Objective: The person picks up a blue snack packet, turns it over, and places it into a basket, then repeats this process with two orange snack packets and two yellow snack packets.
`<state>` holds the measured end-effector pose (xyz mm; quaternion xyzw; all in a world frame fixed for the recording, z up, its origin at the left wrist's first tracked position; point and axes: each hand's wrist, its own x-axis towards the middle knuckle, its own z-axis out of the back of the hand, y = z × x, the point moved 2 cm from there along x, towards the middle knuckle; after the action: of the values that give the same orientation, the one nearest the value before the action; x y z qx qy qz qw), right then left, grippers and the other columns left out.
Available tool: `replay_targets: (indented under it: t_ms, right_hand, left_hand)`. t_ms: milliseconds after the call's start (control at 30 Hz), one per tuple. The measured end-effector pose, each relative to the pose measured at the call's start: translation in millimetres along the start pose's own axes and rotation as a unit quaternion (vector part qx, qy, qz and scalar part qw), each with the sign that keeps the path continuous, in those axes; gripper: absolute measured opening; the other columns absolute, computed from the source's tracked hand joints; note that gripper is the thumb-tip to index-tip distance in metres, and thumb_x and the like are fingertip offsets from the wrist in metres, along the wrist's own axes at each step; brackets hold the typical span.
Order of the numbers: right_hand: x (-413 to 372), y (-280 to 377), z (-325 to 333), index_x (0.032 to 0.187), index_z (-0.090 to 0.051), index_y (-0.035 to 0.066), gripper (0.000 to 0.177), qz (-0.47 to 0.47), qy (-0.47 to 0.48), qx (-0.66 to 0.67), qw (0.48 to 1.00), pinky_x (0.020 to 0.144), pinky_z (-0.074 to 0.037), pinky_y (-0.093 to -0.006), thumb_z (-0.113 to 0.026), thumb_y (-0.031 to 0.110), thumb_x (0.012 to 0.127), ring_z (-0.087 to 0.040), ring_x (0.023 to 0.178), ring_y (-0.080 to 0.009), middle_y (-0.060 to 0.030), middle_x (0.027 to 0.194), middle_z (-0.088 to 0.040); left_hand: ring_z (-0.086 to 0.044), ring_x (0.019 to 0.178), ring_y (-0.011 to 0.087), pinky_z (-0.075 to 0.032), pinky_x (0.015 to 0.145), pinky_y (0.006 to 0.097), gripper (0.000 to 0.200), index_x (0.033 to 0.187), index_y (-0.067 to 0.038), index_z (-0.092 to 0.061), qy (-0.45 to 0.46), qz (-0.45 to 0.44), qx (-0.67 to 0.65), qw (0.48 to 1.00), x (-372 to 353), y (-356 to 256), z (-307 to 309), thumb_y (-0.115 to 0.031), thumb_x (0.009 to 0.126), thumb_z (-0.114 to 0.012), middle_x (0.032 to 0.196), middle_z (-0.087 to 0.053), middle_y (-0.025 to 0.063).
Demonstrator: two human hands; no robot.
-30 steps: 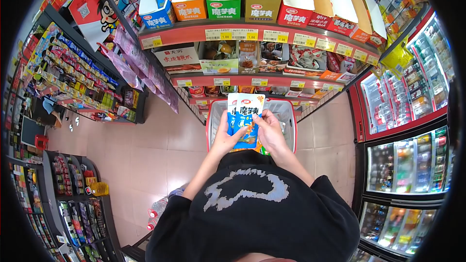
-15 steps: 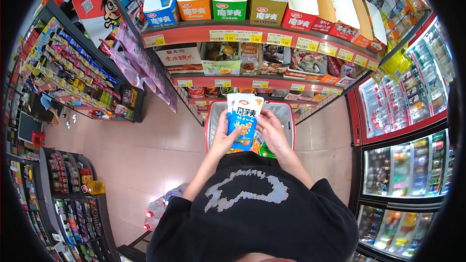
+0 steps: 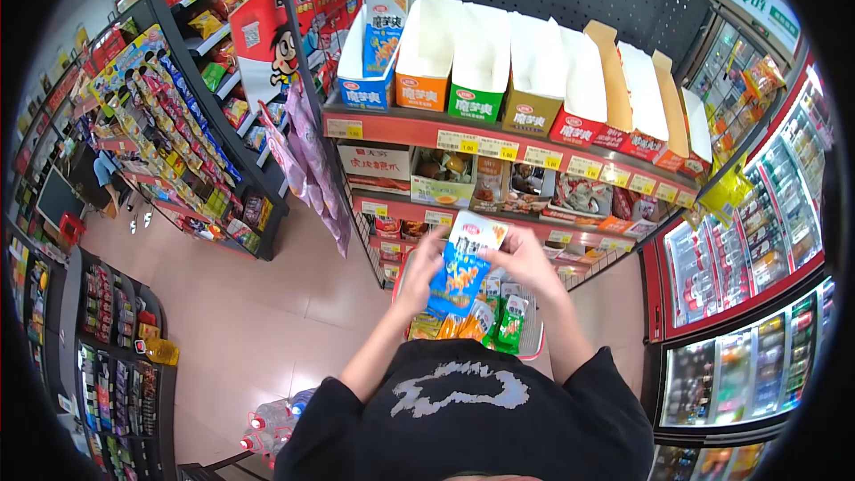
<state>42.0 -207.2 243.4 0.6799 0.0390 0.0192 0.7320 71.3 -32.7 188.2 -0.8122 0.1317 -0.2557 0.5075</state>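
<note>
A blue-and-white snack packet [image 3: 463, 276] with orange pictures is held in front of my chest, tilted, its white top away from me. My right hand [image 3: 525, 263] grips its upper right side, the thumb lying on the front. Along its left edge are the curled, slightly blurred fingers of my left hand [image 3: 419, 278]. Beneath the packet, a shopping basket [image 3: 539, 334] with a pale rim holds orange packets [image 3: 454, 325] and green packets [image 3: 512, 321]. Part of the basket is hidden behind my hands and the packet.
Ahead, a shelf carries a row of open display boxes [image 3: 481, 62]; the blue box [image 3: 365, 93] at its left end holds a blue packet. Lit drink coolers [image 3: 739, 249] line the right. Snack racks [image 3: 169, 125] stand left, and bottles [image 3: 267, 423] sit on the floor lower left.
My view has tipped up, showing more above the shelf. The packet now leans, and my left fingers have shifted to its left edge. More of the basket's orange and green packets show.
</note>
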Motion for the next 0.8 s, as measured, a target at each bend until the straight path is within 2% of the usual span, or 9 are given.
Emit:
replay_targets:
  t_ms: [33,100,167,300,367,500,633,767,800]
  right_hand:
    - [8,22,0,0.097,-0.058,-0.003,0.02,0.035,-0.003,0.012,0.999,0.058,-0.05,-0.0232,-0.063,0.004,0.079,-0.06,0.07,-0.0078,-0.0045,0.084,-0.064]
    - [27,59,4,0.096,-0.059,-0.003,0.019,0.139,-0.056,-0.016,0.989,0.057,-0.048,-0.0217,-0.063,0.003,0.079,-0.059,0.07,-0.007,-0.0043,0.084,-0.064]
    - [37,116,-2,0.096,-0.059,-0.003,0.019,0.18,-0.123,-0.006,0.976,0.058,-0.047,-0.0197,-0.064,0.003,0.078,-0.059,0.07,-0.0063,-0.0049,0.084,-0.065]
    - [73,190,-20,0.101,-0.058,-0.005,0.025,0.439,-0.201,-0.01,0.875,0.062,-0.047,-0.0193,-0.064,0.002,0.077,-0.059,0.072,-0.0073,-0.0086,0.082,-0.065]
    - [102,213,-25,0.101,-0.059,-0.005,0.025,0.517,-0.213,-0.082,0.825,0.063,-0.048,-0.0206,-0.064,0.001,0.077,-0.06,0.073,-0.0078,-0.0085,0.084,-0.065]
    - [163,234,-39,0.099,-0.062,-0.002,0.025,0.52,-0.205,-0.113,0.822,0.06,-0.049,-0.0222,-0.066,0.003,0.075,-0.061,0.069,-0.0086,-0.0086,0.08,-0.066]
    - [216,233,-41,0.1,-0.063,0.004,0.027,0.464,-0.195,-0.242,0.83,0.057,-0.048,-0.0248,-0.066,0.013,0.075,-0.064,0.065,-0.0146,-0.0137,0.079,-0.066]
    - [255,224,-42,0.094,-0.064,0.003,0.024,0.422,-0.194,-0.401,0.79,0.063,-0.049,-0.0343,-0.065,0.012,0.071,-0.063,0.07,-0.0286,-0.0144,0.074,-0.064]
    - [261,223,-44,0.088,-0.062,0.003,0.022,0.39,-0.169,-0.4,0.812,0.067,-0.048,-0.0385,-0.066,0.009,0.067,-0.06,0.074,-0.0339,-0.0141,0.074,-0.063]
  left_hand:
    - [-0.041,0.109,0.0196,-0.031,0.095,0.0315,0.051,0.131,0.0,-0.028,-0.003,-0.046,-0.026,0.999,13,-23,6,-0.015,0.085,-0.044,0.115,-0.044,0.011]
    - [-0.04,0.106,0.0182,-0.031,0.094,0.0323,0.05,0.129,-0.001,-0.031,-0.102,-0.217,0.132,0.962,47,-65,24,-0.02,0.085,-0.047,0.111,-0.043,0.0097]
    - [-0.039,0.112,0.0208,-0.027,0.097,0.0342,0.048,0.127,0.002,-0.033,-0.243,-0.288,0.19,0.907,79,-101,33,-0.021,0.087,-0.045,0.117,-0.041,0.0125]
    - [-0.031,0.118,0.0319,-0.022,0.1,0.0413,0.064,0.127,0.001,-0.032,-0.355,-0.421,0.49,0.675,144,-152,46,-0.021,0.075,-0.06,0.123,-0.033,0.0204]
    - [-0.032,0.116,0.0359,-0.025,0.097,0.046,0.08,0.128,-0.003,-0.032,-0.377,-0.44,0.525,0.624,170,-153,53,-0.033,0.065,-0.071,0.122,-0.035,0.021]
    - [-0.04,0.112,0.0352,-0.028,0.096,0.0494,0.078,0.126,-0.006,-0.035,-0.391,-0.412,0.579,0.585,189,-137,70,-0.042,0.067,-0.069,0.119,-0.041,0.0188]
    - [-0.041,0.11,0.0339,-0.031,0.091,0.0479,0.073,0.126,-0.005,-0.035,-0.38,-0.413,0.551,0.617,185,-135,72,-0.038,0.07,-0.068,0.118,-0.042,0.019]
    - [-0.042,0.11,0.0329,-0.031,0.088,0.046,0.072,0.126,-0.005,-0.034,-0.371,-0.437,0.542,0.614,186,-134,75,-0.035,0.07,-0.068,0.117,-0.043,0.0181]
    - [-0.043,0.109,0.0316,-0.031,0.088,0.0452,0.071,0.125,-0.006,-0.034,-0.373,-0.437,0.537,0.618,185,-134,74,-0.034,0.07,-0.069,0.117,-0.044,0.0164]
